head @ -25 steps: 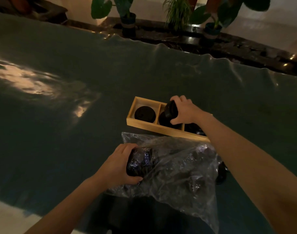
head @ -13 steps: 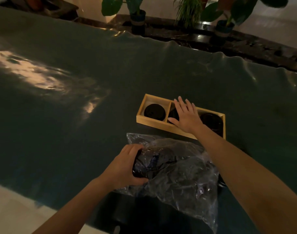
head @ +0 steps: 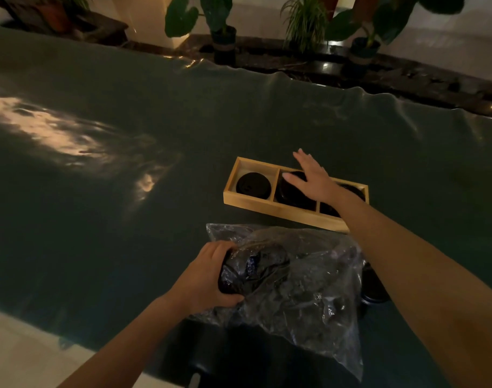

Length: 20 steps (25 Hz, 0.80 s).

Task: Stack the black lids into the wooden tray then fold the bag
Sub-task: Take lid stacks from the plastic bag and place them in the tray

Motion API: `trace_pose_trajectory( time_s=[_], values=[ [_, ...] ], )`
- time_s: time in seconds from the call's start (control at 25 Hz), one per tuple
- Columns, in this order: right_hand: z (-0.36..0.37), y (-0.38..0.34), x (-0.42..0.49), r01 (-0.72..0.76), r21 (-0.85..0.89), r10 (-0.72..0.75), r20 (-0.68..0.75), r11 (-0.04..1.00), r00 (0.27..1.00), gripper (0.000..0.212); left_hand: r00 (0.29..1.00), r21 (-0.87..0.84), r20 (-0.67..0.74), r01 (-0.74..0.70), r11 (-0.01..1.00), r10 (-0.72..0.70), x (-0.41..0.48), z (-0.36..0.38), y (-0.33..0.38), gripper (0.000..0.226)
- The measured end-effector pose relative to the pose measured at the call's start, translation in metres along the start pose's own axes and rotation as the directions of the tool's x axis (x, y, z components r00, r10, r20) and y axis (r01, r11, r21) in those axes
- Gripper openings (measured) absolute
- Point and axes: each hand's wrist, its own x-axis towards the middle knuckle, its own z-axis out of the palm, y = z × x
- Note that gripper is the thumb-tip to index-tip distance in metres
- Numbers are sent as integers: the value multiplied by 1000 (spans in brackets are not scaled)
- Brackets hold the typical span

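A wooden tray (head: 270,208) with three compartments lies on the dark green table cover. A black lid (head: 253,185) sits in its left compartment, black lids (head: 292,196) fill the middle one, and more dark lids show in the right one. My right hand (head: 313,177) hovers flat and open over the middle compartment, holding nothing. Nearer to me lies a clear crumpled plastic bag (head: 303,281) with black lids inside. My left hand (head: 208,278) grips the bag's left end around a lid. Another black lid (head: 375,287) lies on the table at the bag's right edge.
The green cover (head: 127,191) spreads wide to the left and beyond the tray. Potted plants (head: 225,37) stand on a dark ledge past the table's far edge. A dark object (head: 208,359) sits below the near table edge.
My right hand set the black lid it held into the middle compartment, let go and spread its fingers above it. My left hand stays gripped on the bag.
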Motion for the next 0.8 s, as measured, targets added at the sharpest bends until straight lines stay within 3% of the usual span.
trace_pose_trajectory(
  time_s=[0.12, 0.2, 0.32, 0.36, 0.4, 0.44, 0.48, 0.52, 0.6, 0.68, 0.8],
  values=[
    [-33, -13, -24, 29, 153, -16, -85, 988, 996, 62, 1000, 19, 12, 3, 1000, -3, -1, 4, -2, 89],
    [-55, -17, -60, 40, 183, 8, -254, 982, 967, 47, 1000, 28, 17, 2, 1000, -2, -2, 6, -5, 89],
    [-56, -5, -155, 40, 208, 88, -568, 977, 818, 16, 999, 16, 28, 19, 1000, -19, -2, 7, -8, 90],
    [-46, 1, -189, 5, 229, 124, -543, 973, 831, 15, 999, 11, 29, 19, 1000, -19, -1, 8, -9, 90],
    [-32, 6, -217, -60, 277, 176, -417, 959, 892, 20, 999, 8, 29, 17, 1000, -17, -1, 8, -9, 90],
    [-14, 9, -237, -145, 294, 209, -197, 945, 958, 27, 999, 7, 28, 16, 1000, -16, 0, 9, -9, 90],
    [6, 12, -246, -193, 222, 190, 37, 956, 981, 30, 999, 6, 27, 19, 1000, -20, 0, 9, -9, 90],
    [22, 11, -249, -153, 136, 130, 164, 979, 978, 26, 999, 5, 29, 25, 1000, -25, -1, 9, -10, 90],
    [42, 4, -232, 33, 47, -38, 106, 998, 994, 22, 999, -1, 29, 38, 999, -38, -1, 10, -12, 91],
    [53, 0, -201, 198, 30, -199, 65, 980, 978, 42, 999, 3, 24, 48, 999, -48, -2, 11, -14, 93],
    [71, 3, -157, 271, -16, -257, 262, 963, 930, 83, 998, -5, 38, 55, 998, -55, -4, 13, -16, 94]
  ],
)
